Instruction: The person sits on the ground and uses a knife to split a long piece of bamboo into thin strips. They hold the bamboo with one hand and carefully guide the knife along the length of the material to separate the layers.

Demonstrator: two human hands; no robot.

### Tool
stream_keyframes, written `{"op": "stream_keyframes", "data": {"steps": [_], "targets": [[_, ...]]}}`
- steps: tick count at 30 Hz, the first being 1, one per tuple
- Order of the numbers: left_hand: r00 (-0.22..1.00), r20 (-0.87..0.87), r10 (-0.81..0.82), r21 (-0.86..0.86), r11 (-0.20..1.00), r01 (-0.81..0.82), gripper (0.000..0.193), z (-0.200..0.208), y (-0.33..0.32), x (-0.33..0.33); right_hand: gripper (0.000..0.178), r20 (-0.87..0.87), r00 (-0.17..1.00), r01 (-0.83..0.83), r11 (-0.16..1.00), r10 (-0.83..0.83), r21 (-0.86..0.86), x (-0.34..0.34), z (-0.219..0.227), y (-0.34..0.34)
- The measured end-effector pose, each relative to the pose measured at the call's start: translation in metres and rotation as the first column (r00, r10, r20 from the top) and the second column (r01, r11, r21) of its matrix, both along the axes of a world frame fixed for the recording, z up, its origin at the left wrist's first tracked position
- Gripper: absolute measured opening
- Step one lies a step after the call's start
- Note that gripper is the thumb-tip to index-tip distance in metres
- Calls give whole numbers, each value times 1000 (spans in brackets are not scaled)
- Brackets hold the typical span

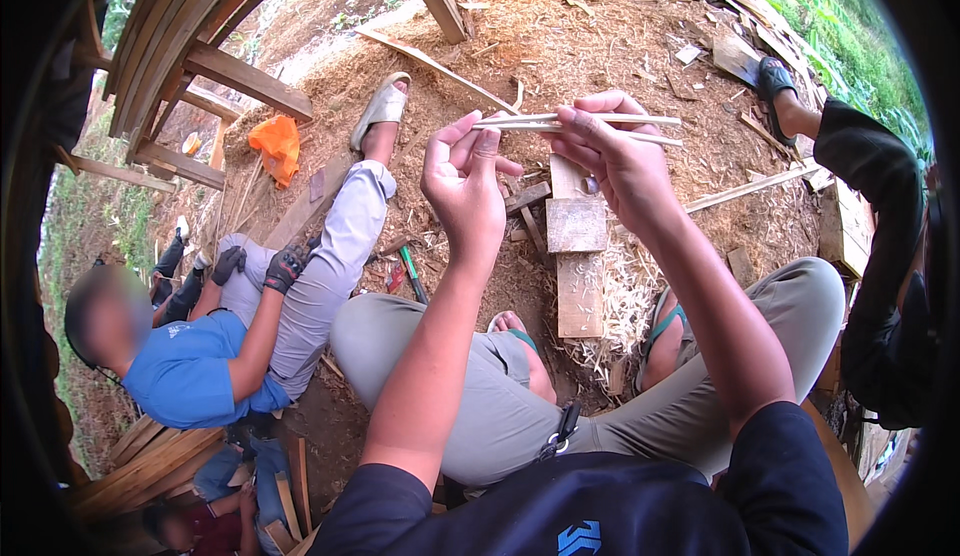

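Two thin, pale wooden sticks (535,121) lie side by side, held up in front of me at chest height. My left hand (465,171) pinches their left ends between thumb and fingers. Farther along, my right hand (622,161) grips them near the middle, and their right ends stick out past its fingers, slightly apart. Below my hands, a wooden block (577,226) rests on a short board (580,306) between my feet. Curled wood shavings (635,291) are heaped beside the board.
A person in a blue shirt (200,371) and dark gloves sits at my left. Another person's dark-clad leg (870,196) reaches in from the right. A green-handled tool (412,274) lies by my left knee. An orange cloth or bag (278,148) is near timber framing (245,76).
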State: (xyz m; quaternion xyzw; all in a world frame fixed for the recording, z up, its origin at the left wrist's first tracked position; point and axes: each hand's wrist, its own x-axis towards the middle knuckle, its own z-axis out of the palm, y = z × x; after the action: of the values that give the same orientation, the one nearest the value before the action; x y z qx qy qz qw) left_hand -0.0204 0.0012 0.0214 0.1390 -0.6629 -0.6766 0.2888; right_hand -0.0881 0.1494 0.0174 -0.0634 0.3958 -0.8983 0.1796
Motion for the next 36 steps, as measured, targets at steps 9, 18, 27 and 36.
{"op": "stream_keyframes", "data": {"steps": [9,18,27,36], "targets": [[999,35,14,-15,1000,-14,27,2,1,-1,22,2,1000,-8,1000,8,15,-7,9,9],[998,-37,-57,-99,994,53,15,5,-2,4,20,-28,994,-98,987,102,125,-22,29,29],[992,-94,-84,-73,994,77,16,-2,0,4,23,-57,996,-59,991,66,116,-23,31,34],[957,149,-249,-49,965,259,20,7,3,4,18,-115,993,0,965,32,264,-27,29,37]]}}
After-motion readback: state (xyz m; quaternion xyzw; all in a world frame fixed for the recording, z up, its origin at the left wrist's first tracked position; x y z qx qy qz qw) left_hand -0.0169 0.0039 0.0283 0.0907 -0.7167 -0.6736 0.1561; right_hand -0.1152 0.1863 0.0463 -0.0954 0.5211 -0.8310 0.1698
